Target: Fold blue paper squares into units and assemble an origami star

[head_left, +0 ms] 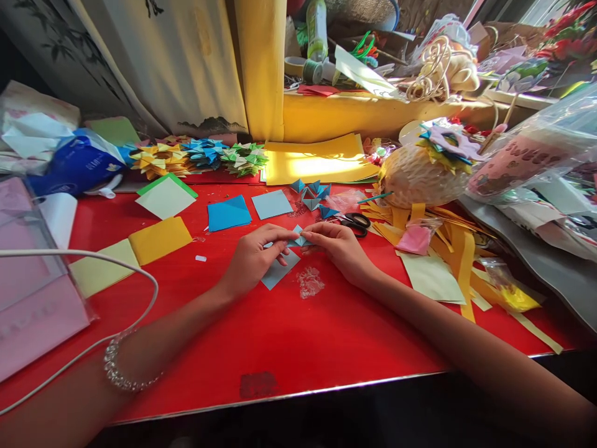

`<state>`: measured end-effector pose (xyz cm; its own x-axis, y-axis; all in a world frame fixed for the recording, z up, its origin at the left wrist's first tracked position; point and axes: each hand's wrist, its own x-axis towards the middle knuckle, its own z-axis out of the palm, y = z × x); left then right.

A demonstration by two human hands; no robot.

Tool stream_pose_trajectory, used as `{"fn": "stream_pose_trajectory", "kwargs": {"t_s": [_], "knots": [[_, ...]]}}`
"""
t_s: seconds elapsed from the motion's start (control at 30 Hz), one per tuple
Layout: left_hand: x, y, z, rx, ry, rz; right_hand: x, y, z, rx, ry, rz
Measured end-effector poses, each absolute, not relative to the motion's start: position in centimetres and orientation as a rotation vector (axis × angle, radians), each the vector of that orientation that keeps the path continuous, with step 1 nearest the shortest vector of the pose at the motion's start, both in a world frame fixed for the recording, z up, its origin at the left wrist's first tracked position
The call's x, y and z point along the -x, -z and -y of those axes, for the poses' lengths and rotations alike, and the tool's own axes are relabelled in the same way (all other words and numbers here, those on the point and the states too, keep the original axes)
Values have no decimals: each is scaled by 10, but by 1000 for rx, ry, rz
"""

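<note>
Between my two hands, over the middle of the red table, is a small folded light-blue paper [298, 234]. My left hand [258, 255] pinches its left side, and my right hand [339, 246] pinches its right side. Below the left fingers a flat light-blue sheet [280, 270] lies on the table, partly covered by that hand. Just beyond the hands sits a group of folded blue paper pieces [311, 194]. To their left are a light-blue square stack [271, 204] and a darker blue square stack [229, 213]. Black-handled scissors [354, 223] rest behind my right hand.
Clear scraps [310, 282] lie near the hands on the red table [298, 342]. Yellow paper strips [461, 267] spread at right, by a woven basket-like object [422, 174]. Finished paper stars [161, 160] line the back. A white cable [152, 292] loops at left beside a pink box [37, 323].
</note>
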<state>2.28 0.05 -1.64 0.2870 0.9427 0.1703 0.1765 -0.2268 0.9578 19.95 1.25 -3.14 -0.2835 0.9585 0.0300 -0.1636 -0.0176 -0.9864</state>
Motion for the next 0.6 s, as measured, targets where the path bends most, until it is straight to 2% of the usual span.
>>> {"fn": "stream_pose_trajectory", "kwargs": {"t_s": [0.33, 0.6], "knots": [[-24, 12, 2, -1624, -958, -1093, -199, 27, -9, 845, -1374, 1426], [-26, 15, 0, -1511, -1023, -1110, -198, 27, -7, 830, -1339, 1475]]}}
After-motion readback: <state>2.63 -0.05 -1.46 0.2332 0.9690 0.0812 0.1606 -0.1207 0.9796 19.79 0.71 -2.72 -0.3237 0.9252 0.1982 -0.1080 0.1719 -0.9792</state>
